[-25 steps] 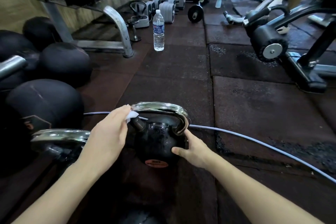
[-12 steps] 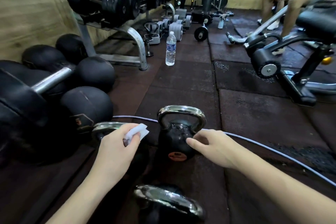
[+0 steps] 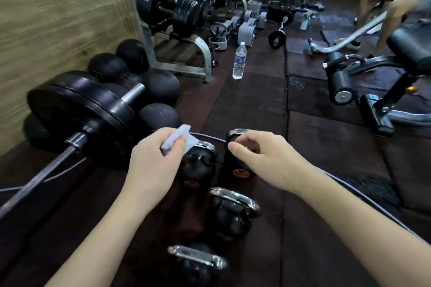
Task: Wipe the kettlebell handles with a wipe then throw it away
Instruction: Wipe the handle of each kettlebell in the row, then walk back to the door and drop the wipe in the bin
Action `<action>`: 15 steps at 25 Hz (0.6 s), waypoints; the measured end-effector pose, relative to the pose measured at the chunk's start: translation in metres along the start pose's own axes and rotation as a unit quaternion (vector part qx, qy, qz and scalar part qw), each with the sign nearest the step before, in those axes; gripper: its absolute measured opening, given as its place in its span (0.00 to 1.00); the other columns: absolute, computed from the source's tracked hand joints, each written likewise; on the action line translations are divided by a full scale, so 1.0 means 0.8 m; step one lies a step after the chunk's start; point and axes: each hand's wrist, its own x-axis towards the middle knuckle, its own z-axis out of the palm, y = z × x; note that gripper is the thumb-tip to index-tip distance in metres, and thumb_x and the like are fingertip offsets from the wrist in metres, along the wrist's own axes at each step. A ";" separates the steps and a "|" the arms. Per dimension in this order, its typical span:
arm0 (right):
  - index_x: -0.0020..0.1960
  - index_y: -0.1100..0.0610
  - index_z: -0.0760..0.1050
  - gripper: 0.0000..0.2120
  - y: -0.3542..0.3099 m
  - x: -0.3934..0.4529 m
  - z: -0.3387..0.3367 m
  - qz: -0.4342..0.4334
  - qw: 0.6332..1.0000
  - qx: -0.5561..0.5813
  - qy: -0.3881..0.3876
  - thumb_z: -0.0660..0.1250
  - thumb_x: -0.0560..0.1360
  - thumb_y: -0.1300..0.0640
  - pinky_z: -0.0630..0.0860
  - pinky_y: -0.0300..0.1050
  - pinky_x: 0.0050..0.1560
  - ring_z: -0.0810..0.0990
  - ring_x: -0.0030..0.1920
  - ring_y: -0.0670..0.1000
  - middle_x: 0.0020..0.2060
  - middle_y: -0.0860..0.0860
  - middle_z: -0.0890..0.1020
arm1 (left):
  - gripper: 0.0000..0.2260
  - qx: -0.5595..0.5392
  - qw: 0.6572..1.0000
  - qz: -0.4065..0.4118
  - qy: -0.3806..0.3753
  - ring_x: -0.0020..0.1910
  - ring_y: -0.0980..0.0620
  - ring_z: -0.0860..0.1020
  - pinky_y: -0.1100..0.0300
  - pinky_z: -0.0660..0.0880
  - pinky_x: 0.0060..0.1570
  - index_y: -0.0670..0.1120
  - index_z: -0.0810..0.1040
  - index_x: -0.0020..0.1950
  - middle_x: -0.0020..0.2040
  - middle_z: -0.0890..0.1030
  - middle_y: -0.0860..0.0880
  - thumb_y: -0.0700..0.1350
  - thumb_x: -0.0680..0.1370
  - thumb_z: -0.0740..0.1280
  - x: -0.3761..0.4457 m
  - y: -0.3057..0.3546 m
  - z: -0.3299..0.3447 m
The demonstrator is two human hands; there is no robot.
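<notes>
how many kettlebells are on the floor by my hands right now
4. One under the left hand with the wipe, at; one behind the right hand, at; one nearer; one nearest. Others may be hidden.

Dim gym, soft picture with motion blur.
I see glare on the chrome kettlebell handles (image 3: 235,197), the floor (image 3: 251,98) almost black, the wall (image 3: 46,18) smeared, and edges bent by the wide lens.
</notes>
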 end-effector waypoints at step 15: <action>0.51 0.47 0.81 0.13 -0.637 -0.314 -0.226 -0.115 0.988 -0.027 -0.095 0.66 0.76 0.39 0.76 0.41 0.51 0.81 0.48 0.43 0.45 0.42 0.84 | 0.11 0.095 0.995 -0.012 0.035 0.33 0.60 0.69 0.62 0.67 0.36 0.48 0.79 0.43 0.33 0.75 0.53 0.49 0.83 0.64 -0.280 0.439 -0.627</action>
